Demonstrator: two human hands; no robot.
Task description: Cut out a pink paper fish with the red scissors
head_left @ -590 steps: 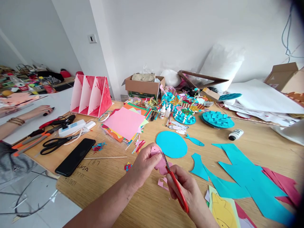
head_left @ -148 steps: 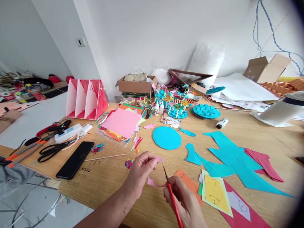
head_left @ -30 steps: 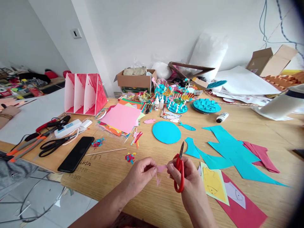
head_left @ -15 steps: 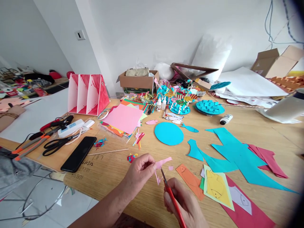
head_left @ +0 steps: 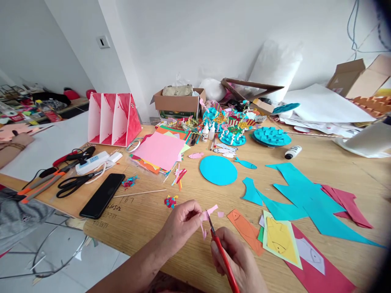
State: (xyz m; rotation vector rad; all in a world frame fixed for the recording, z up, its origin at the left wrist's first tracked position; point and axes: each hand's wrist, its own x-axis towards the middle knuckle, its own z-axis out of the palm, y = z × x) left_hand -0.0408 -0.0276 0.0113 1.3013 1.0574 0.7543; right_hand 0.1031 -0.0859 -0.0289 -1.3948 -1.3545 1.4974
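Note:
Between thumb and fingers, my left hand (head_left: 185,221) pinches a small strip of pink paper (head_left: 210,212), with a thin curled piece hanging below it. My right hand (head_left: 233,256) is wrapped round a pair of red-handled scissors (head_left: 222,252), whose blades meet the pink strip. A small pink scrap (head_left: 220,214) lies just beyond the blades. To the right are an orange paper with a fish outline (head_left: 246,230), a yellow paper fish drawing (head_left: 277,236) and a lilac one (head_left: 311,255) on dark red paper. A blue paper oval (head_left: 218,170) lies ahead of my hands.
Blue paper offcuts (head_left: 305,193) spread at the right. A phone (head_left: 102,195), black scissors (head_left: 76,184) and a power strip (head_left: 93,162) lie left. Behind are a stack of coloured paper (head_left: 160,150), glue bottles (head_left: 205,132) and a cardboard box (head_left: 177,101). Another person's hand (head_left: 20,142) rests far left.
The scissor blades have moved slightly up and further across the pink strip, which now looks shorter beyond them. Both hands keep their grip. The camera view has shifted a little.

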